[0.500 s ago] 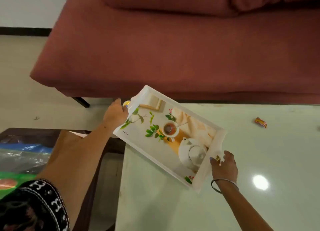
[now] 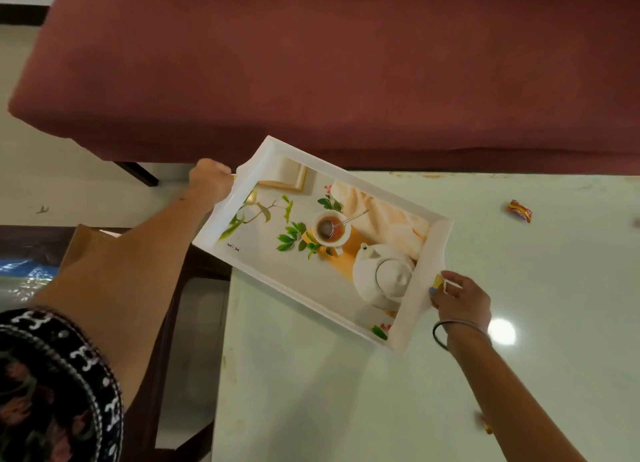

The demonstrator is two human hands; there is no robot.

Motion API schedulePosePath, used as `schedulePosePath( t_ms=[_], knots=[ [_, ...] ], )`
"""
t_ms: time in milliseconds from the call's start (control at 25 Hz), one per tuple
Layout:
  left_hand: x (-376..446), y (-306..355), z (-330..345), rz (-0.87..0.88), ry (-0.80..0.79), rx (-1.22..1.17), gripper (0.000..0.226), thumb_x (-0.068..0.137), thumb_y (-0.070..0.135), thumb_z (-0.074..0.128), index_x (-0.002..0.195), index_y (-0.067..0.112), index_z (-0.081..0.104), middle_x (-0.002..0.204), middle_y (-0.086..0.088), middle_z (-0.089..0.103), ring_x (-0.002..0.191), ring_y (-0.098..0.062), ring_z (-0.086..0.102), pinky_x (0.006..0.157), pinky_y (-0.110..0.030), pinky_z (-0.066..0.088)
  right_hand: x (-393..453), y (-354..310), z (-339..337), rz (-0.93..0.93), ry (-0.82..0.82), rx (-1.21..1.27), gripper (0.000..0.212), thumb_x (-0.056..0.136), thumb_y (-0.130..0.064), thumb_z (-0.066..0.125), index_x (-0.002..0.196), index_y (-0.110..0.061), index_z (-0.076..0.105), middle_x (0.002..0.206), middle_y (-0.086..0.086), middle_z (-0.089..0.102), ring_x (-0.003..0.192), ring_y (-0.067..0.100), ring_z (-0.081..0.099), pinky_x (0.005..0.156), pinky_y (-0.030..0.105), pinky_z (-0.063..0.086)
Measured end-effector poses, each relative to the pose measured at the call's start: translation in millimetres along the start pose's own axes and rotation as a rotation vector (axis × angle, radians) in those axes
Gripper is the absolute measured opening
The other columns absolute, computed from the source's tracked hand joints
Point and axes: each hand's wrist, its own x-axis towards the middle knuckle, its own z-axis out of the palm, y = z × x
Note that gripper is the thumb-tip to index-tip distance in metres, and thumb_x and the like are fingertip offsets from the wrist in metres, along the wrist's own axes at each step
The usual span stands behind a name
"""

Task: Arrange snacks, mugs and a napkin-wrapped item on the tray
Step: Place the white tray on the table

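Hands (image 2: pixel 211 179) (image 2: pixel 459 297) grip tray (image 2: pixel 420 290), logo apparently "NAYASA".

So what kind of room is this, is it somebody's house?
Probably a living room at home. A dark red sofa stands behind a pale low table, and both hands hold a white tray printed with a teapot.

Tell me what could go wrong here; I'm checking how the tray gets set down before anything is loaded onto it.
1. The tray, held by the left hand and right hand at its two ends, sits skewed with its left end past the table corner; released there, it could tip off.
2. The snack wrapper lies far to the right, so swinging the tray round may knock it.
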Motion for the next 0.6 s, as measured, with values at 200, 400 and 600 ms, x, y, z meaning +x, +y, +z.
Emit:
schedulePosePath(
  t_ms=[200, 400, 600],
  knots=[
    [-50, -15, -10, -0.051, 0.021, -0.168, 0.020, 0.087, 0.004, 0.055, 0.102, 0.004, 0.068, 0.117, -0.015, 0.064, 0.109, -0.031, 0.059, 0.093, -0.040, 0.050, 26, -28, -46, -0.114, -0.015, -0.081, 0.032, 0.076, -0.002, 0.067, 0.106, -0.015, 0.068, 0.106, 0.014, 0.070, 0.099, 0.030, 0.065, 0.095, 0.047, 0.050],
    [-120, -29, -13, 0.057, -0.003, -0.138, 0.013, 0.081, 0.004, 0.065, 0.093, 0.003, 0.070, 0.102, -0.016, 0.067, 0.095, -0.029, 0.062, 0.081, -0.036, 0.049, 39, -39, -83, -0.212, -0.031, -0.224, 0.035, 0.078, 0.000, 0.065, 0.110, -0.015, 0.067, 0.111, 0.011, 0.069, 0.104, 0.029, 0.063, 0.099, 0.044, 0.047],
    [-174, -46, -8, 0.045, -0.012, -0.079, 0.036, 0.081, 0.005, 0.066, 0.116, 0.000, 0.060, 0.118, -0.017, 0.064, 0.109, -0.030, 0.059, 0.090, -0.036, 0.047, 37, -16, -98, -0.222, -0.088, -0.286, 0.033, 0.080, -0.001, 0.065, 0.111, -0.012, 0.066, 0.114, 0.012, 0.068, 0.105, 0.029, 0.062, 0.100, 0.043, 0.047]
  ],
)
